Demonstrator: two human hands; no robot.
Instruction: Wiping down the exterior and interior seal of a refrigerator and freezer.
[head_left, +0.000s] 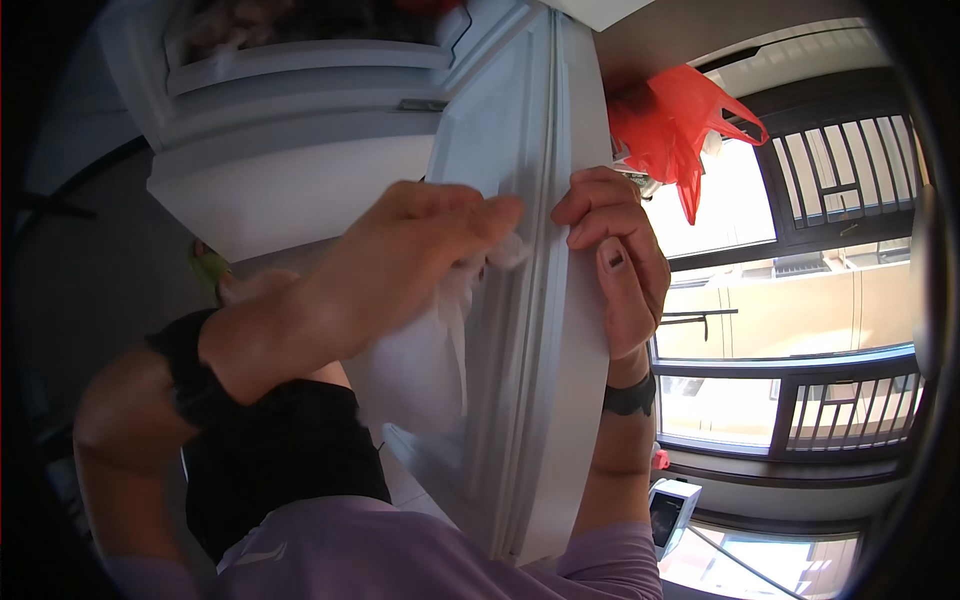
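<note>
My left hand (442, 225) reaches across from the left, its fingers closed on a thin white cloth or wipe (427, 360) that hangs down beside a white panelled door (495, 150). The hand and the cloth are blurred, and the hand is close to the door's panelled face. My right hand (622, 255) grips the outer edge of the same door from the right, with its fingers bent over the edge and its thumb lying below them. Each wrist bears a black band.
A white cabinet frame (292, 120) is at the upper left, with a framed pane above it. A red plastic bag (667, 120) hangs near the windows at the upper right. A white box-shaped device (673, 510) is at the lower right. A green slipper (208, 266) shows at the left.
</note>
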